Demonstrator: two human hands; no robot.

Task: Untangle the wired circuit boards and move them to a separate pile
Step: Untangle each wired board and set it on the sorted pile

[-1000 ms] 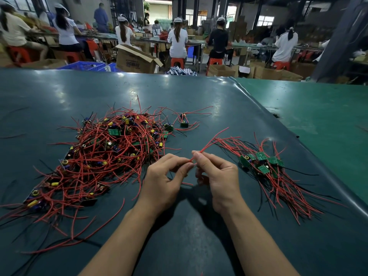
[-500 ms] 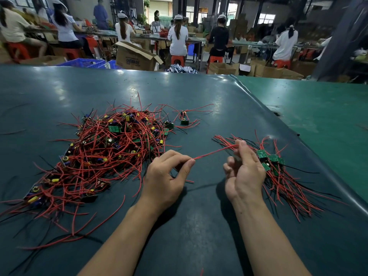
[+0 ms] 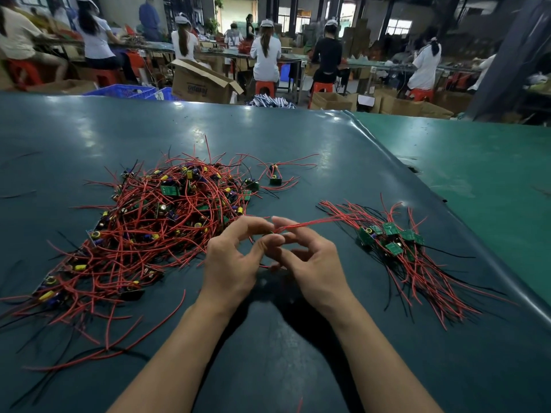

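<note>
Half a second back the right hand (image 3: 313, 263) was out by the sorted pile; now it's back in the middle, fingertips meeting the left hand (image 3: 235, 263) again. Both seem to be pinching a red wire (image 3: 310, 223) that trails off to the right onto the sorted pile (image 3: 396, 248) — I can't make out any board at their end of it. The big tangled heap (image 3: 155, 222) sits just left of the hands.

Risk, I'd guess: that wire lies across the neat pile, so a tug could drag finished boards back out. One stray board (image 3: 275, 178) sits apart beyond the heap.

Surface is a dark glossy table mat (image 3: 268, 368) with a green sheet (image 3: 477, 162) to the right — a busy workshop behind, seated workers, cardboard boxes, red stools.
</note>
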